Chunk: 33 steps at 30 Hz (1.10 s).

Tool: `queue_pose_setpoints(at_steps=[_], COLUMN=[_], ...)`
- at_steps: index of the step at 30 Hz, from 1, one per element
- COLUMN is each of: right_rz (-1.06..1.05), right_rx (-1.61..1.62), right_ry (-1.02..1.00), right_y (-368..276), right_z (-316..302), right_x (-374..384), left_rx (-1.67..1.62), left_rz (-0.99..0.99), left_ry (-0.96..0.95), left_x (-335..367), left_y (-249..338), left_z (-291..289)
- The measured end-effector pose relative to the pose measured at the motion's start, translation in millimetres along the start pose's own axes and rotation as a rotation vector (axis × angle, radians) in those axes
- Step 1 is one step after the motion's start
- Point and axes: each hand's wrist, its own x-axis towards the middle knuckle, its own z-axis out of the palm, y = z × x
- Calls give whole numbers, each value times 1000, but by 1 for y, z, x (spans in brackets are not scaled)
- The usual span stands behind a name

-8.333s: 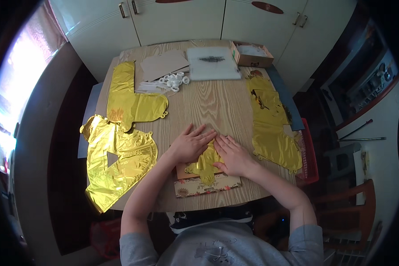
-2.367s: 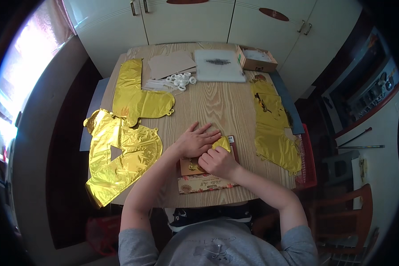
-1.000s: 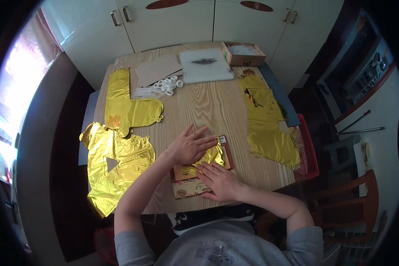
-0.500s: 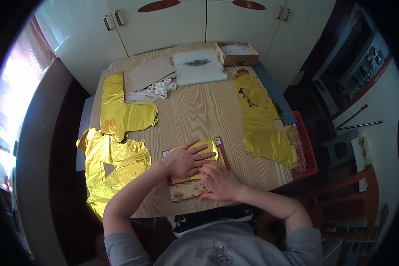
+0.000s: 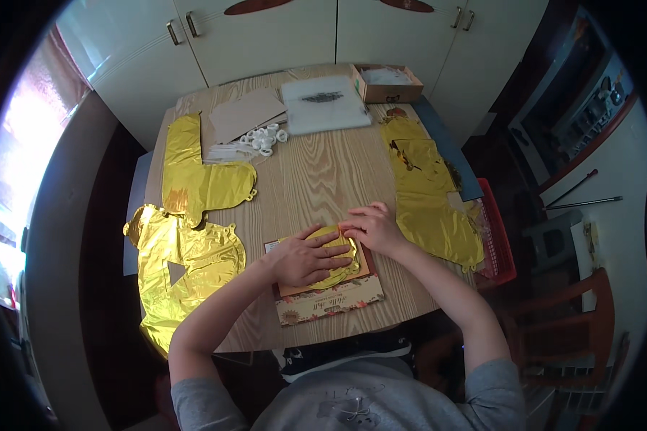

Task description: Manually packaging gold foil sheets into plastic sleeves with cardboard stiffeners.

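A folded gold foil balloon (image 5: 343, 274) lies on a printed card sleeve (image 5: 336, 300) with an autumn-leaf pattern, near the table's front edge. My left hand (image 5: 305, 260) lies flat across the foil, fingers spread and pointing right, pressing it against the card. At the foil's far right edge, my right hand (image 5: 376, 228) has thumb and fingertips pinched together on the foil. The part of the foil beneath my left palm is hidden.
Flat gold foil balloons lie at the left (image 5: 207, 187) and right (image 5: 431, 194) of the wooden table (image 5: 313, 172). Farther back are white ribbon rolls (image 5: 264, 138), brown cardboard sheets (image 5: 246, 116), a stack of clear bags (image 5: 325, 108) and an open box (image 5: 387, 90). A red basket (image 5: 497, 233) stands beyond the right edge.
My right hand has moved from the card's front part to the foil's far right edge, uncovering the card's print. More of the foil's rounded right side shows. My left hand stays in place.
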Motion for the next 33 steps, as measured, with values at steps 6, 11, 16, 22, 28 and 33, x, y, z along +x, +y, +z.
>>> queue_pose_setpoints(at_steps=[6, 11, 16, 22, 28, 33], right_rz=[17, -22, -16, 8, 32, 63], right_rx=[-48, -115, -187, -265, -208, -213], right_ry=[-135, -207, -332, -355, -431, -419], right_y=[-4, -3, -9, -16, -18, -11], right_z=[-13, -17, -24, -22, -28, -21], right_x=[0, -5, -4, -5, 0, -3], left_rx=[-36, -21, -69, -226, -223, -13], left_rz=[-25, -39, -76, -126, -274, -181], left_ry=[-41, -53, -71, -40, 180, 240], left_x=[-5, -16, -26, -34, 12, 15], left_y=[6, 16, 30, 41, 4, -16], left_z=[-2, -1, -1, -13, -31, 7])
